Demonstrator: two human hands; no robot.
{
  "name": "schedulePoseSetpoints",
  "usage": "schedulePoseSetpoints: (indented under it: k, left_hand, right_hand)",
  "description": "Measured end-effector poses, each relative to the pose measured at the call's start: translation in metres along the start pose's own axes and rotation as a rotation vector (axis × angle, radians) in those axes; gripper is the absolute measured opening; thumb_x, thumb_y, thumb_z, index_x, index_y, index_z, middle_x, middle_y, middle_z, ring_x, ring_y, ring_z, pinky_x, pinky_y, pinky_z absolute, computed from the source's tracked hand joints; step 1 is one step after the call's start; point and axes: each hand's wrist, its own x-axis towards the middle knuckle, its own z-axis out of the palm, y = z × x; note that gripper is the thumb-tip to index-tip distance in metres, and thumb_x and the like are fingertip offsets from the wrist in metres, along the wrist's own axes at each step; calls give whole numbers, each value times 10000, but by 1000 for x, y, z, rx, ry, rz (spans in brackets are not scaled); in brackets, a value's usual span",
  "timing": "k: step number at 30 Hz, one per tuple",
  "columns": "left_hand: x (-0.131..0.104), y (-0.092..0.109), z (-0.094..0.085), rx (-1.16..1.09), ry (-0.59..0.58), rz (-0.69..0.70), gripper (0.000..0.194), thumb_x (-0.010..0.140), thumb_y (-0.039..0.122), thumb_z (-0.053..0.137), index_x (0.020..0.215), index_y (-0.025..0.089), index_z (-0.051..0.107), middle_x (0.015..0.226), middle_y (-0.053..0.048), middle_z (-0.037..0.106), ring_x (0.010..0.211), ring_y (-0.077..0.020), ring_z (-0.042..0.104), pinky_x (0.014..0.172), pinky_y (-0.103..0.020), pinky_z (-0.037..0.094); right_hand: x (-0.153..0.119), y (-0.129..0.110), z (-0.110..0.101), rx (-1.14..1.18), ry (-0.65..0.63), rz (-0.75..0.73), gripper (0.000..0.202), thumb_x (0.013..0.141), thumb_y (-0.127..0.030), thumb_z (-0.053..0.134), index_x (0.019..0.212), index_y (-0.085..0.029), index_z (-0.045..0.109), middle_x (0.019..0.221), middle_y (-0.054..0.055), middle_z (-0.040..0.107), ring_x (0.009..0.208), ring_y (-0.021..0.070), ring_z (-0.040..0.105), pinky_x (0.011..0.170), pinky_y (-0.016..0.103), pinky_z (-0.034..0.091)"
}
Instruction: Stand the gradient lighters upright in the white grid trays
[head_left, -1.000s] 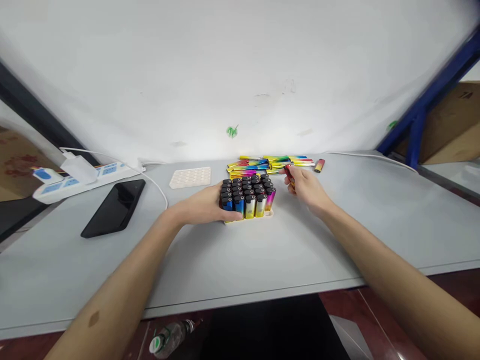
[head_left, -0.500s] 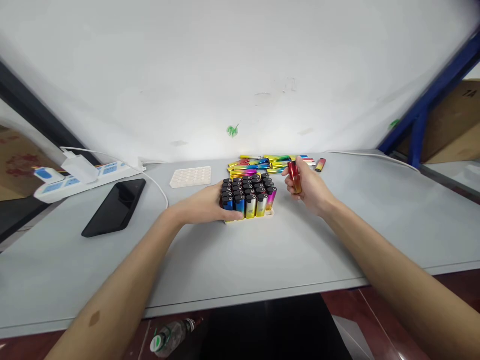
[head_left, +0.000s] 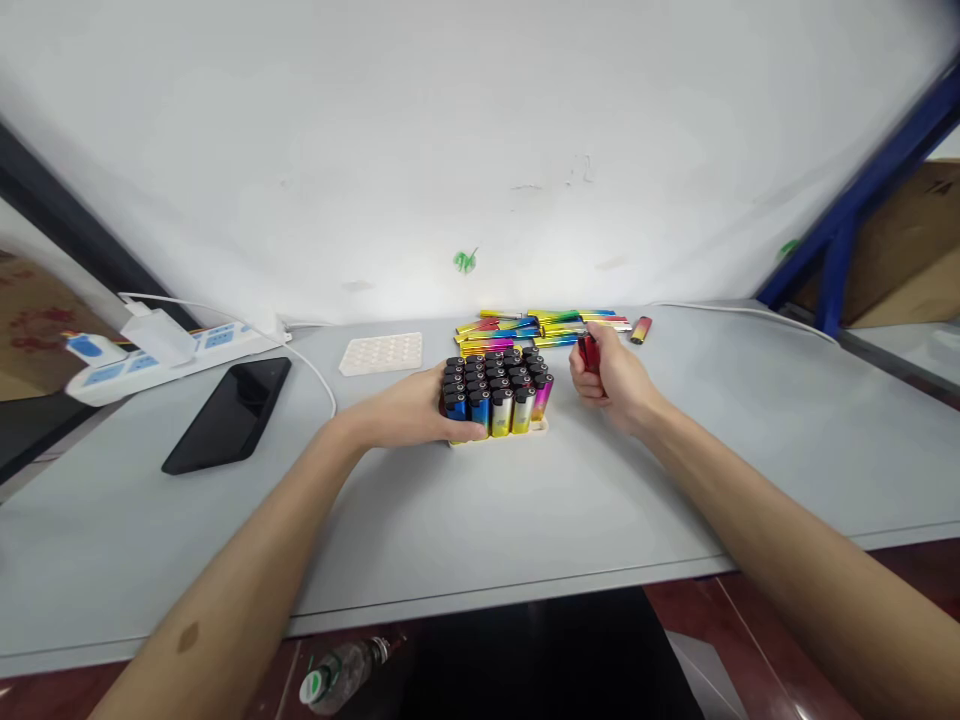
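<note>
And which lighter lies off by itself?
The red-and-yellow lighter, right of the pile; the rest are heaped, in the tray, or in the right hand.

Grey flat-top table point(head_left: 480, 520), straight front edge. On it, left to right: white power strip point(head_left: 217, 341) with blue socket panels, black smartphone point(head_left: 227, 415) just beside it, lying flat, white cable point(head_left: 309, 364) looping past the phone, white pocketed tray point(head_left: 381, 353) near the back, loaded white rack point(head_left: 540, 427) mid-table, heap of shiny multicolour lighters point(head_left: 556, 328) behind that, single red-yellow lighter point(head_left: 641, 330) just right of the heap, second white cord point(head_left: 739, 310) along the back right. Below: dark red tiled floor point(head_left: 750, 640).
</note>
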Motion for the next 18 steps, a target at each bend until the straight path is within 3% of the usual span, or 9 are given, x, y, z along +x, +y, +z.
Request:
schedulePoseSetpoints:
  k: [8, 18]
  left_hand:
    - [1, 1, -1, -6, -11, 10, 658, 732, 470, 750, 1301, 239, 516, 1115, -40, 704, 913, -224, 691, 702, -308, 573]
    - [-1, 1, 0, 6, 10, -2, 678, 711, 497, 754, 1291, 236, 519, 1134, -55, 702, 932, -246, 692, 711, -327, 571]
  right_hand:
    - [0, 0, 1, -26, -3, -6, 415, 911, -419, 353, 550, -216, 384, 442, -60, 241, 395, 77, 144, 390, 232, 102]
    - [-2, 2, 1, -53, -16, -34, 408, 908, -462, 383, 577, -223, 385, 463, -62, 239, 404, 81, 154, 393, 227, 120]
